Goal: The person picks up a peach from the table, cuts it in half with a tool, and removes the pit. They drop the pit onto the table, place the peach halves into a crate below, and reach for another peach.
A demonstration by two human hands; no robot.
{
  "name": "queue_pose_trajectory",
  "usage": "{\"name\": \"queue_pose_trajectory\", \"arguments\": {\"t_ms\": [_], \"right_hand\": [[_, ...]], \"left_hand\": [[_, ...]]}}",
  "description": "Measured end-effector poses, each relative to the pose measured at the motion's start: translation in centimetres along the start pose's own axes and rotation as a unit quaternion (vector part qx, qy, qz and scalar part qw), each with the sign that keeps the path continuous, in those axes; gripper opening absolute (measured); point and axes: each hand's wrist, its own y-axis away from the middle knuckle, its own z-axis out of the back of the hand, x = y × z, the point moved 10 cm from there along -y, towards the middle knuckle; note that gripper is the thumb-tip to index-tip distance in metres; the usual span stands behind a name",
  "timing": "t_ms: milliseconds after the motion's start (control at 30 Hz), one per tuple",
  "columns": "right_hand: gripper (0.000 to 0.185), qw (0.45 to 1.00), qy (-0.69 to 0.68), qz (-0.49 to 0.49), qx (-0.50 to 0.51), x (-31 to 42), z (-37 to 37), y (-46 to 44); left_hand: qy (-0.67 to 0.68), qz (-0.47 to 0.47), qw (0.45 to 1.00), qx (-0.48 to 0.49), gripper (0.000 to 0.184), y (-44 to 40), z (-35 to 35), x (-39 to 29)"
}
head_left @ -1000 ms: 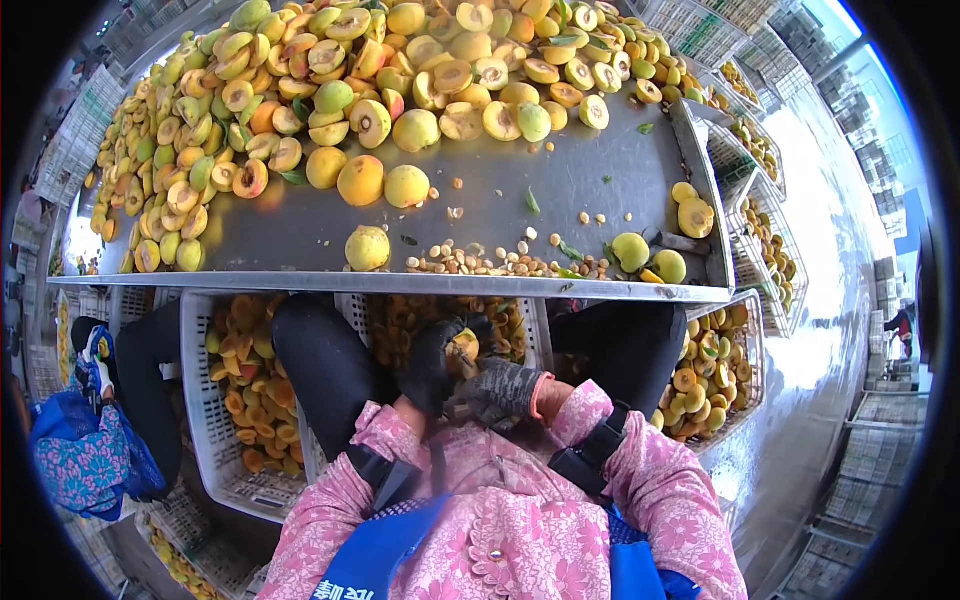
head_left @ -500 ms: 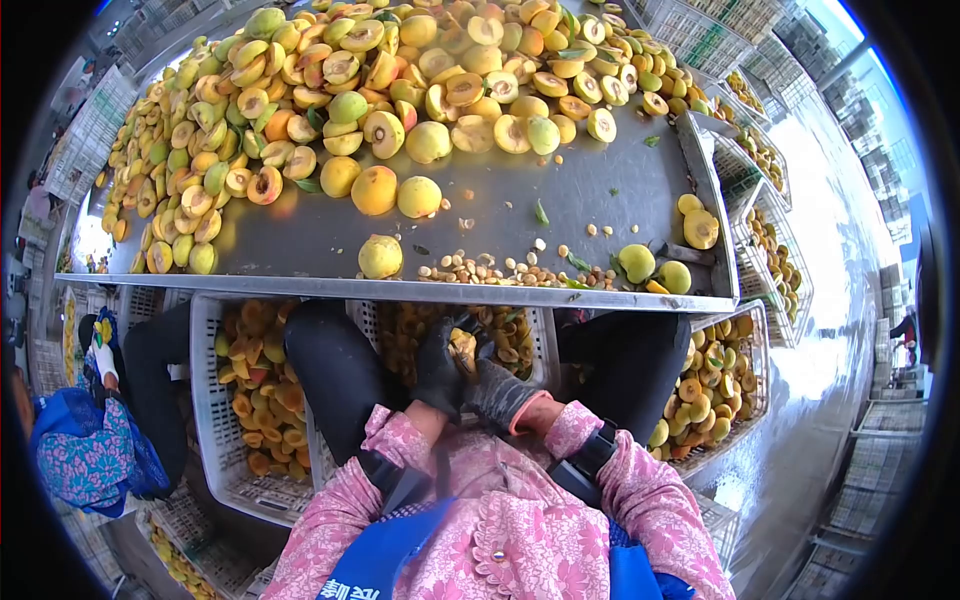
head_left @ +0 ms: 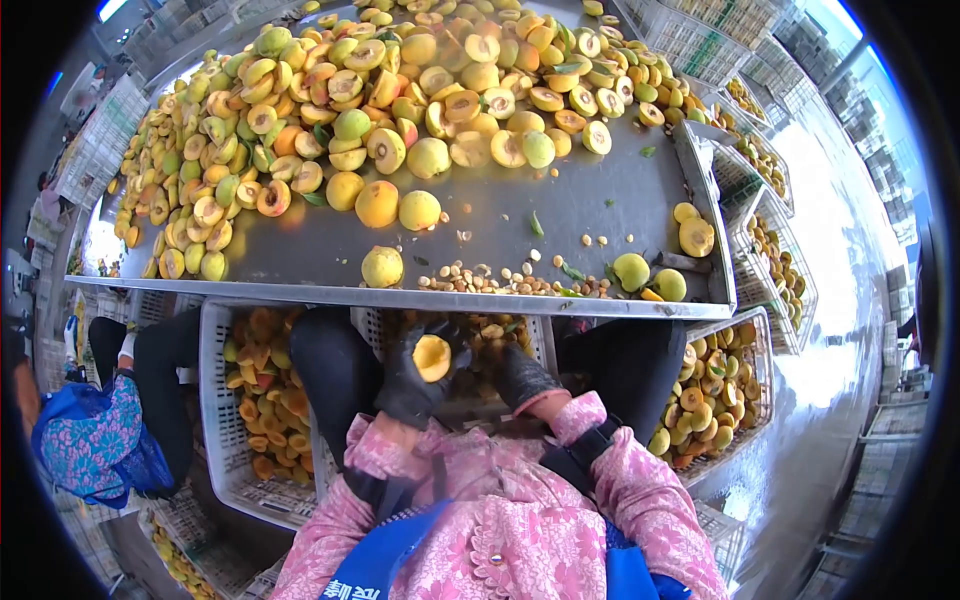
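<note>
My left hand (head_left: pixel 407 388), in a dark glove, is closed around a peach half (head_left: pixel 432 358) whose hollowed cut face points up. To its right, my right hand (head_left: pixel 520 376), also gloved, reaches over the crate between my knees. Its fingers are dark and smeared, and I cannot make out whether anything is in them. Peach pieces (head_left: pixel 492 331) show by its fingertips, in or above that crate (head_left: pixel 547 345). Ahead is a metal table (head_left: pixel 480 222) with a big heap of halved peaches (head_left: pixel 385 150). Several loose pits (head_left: pixel 500 280) lie along its near edge.
A white crate of peach halves (head_left: pixel 215 400) stands left of my knee; another crate (head_left: pixel 762 380) stands at the right. More filled crates (head_left: pixel 765 240) line the table's right side. A co-worker in a blue patterned top (head_left: pixel 95 430) sits at the left. The floor at right looks wet.
My hands have come apart: the left has turned up the peach half's hollow face, and the right has shifted slightly right and up. The view has tilted a little.
</note>
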Motion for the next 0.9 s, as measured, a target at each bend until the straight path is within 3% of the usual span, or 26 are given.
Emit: {"name": "queue_pose_trajectory", "arguments": {"t_ms": [33, 100, 167, 200, 267, 300, 333, 367, 467, 533, 600, 667, 767, 867, 900], "right_hand": [[0.028, 1.000, -0.010, 0.010, -0.011, 1.2, 1.3, 0.0], [0.030, 0.999, -0.040, 0.009, -0.019, 5.4, 5.6, 1.2], [0.031, 0.998, -0.058, 0.000, 0.025, 6.9, 7.0, 2.2], [0.031, 0.994, -0.027, 0.027, 0.107, 5.7, 4.7, 2.7], [0.032, 0.970, 0.015, 0.092, 0.225, 3.4, 0.5, 3.9], [0.032, 0.962, 0.033, 0.112, 0.246, 2.7, -0.7, 4.2], [0.032, 0.954, 0.049, 0.131, 0.264, 2.2, -1.8, 4.3], [0.032, 0.948, 0.061, 0.147, 0.277, 1.5, -2.7, 4.5], [0.033, 0.940, 0.080, 0.169, 0.285, 0.1, -4.0, 4.6], [0.033, 0.946, 0.092, 0.144, 0.275, -1.5, -5.0, 4.3], [0.031, 0.958, 0.095, 0.083, 0.257, -1.5, -4.0, 3.7], [0.026, 0.966, 0.098, 0.006, 0.238, -0.3, -1.2, 3.5], [0.027, 0.979, 0.026, -0.079, 0.186, 2.1, 4.3, 4.4], [0.033, 0.984, -0.003, -0.058, 0.168, 2.2, 5.1, 4.9], [0.033, 0.993, -0.030, 0.022, 0.112, 2.8, 5.3, 4.7]], "left_hand": [[0.101, 0.040, 0.994, -0.018, 0.031, 1.1, -1.0, -3.5], [0.168, 0.043, 0.985, 0.009, 0.026, 2.2, -1.3, -8.6], [-0.063, -0.088, 0.993, -0.034, 0.027, 2.9, 3.0, -14.1], [-0.257, -0.181, 0.941, -0.122, 0.034, 3.9, 5.6, -17.5], [-0.083, -0.108, 0.958, -0.250, 0.035, 4.8, 13.7, -17.8], [-0.307, -0.135, 0.893, -0.300, 0.036, 5.4, 15.4, -19.8], [-0.515, -0.149, 0.777, -0.331, 0.037, 5.5, 16.0, -21.4], [-0.693, -0.154, 0.616, -0.341, 0.038, 5.3, 15.2, -22.5], [-0.530, -0.097, 0.800, -0.264, 0.046, 1.2, 11.6, -21.3], [-0.545, -0.107, 0.807, -0.201, 0.045, -2.3, 6.6, -20.7], [-0.671, -0.134, 0.710, -0.166, 0.052, -6.9, 5.7, -17.0], [-0.724, 0.036, 0.687, -0.050, 0.060, -9.9, 2.2, -14.0], [-0.737, 0.064, 0.673, 0.012, 0.059, -12.0, 1.6, -12.2], [-0.559, 0.068, 0.827, -0.005, 0.055, -12.0, 4.2, -11.3], [-0.436, 0.098, 0.895, 0.013, 0.056, -11.1, 3.7, -11.3]]}}
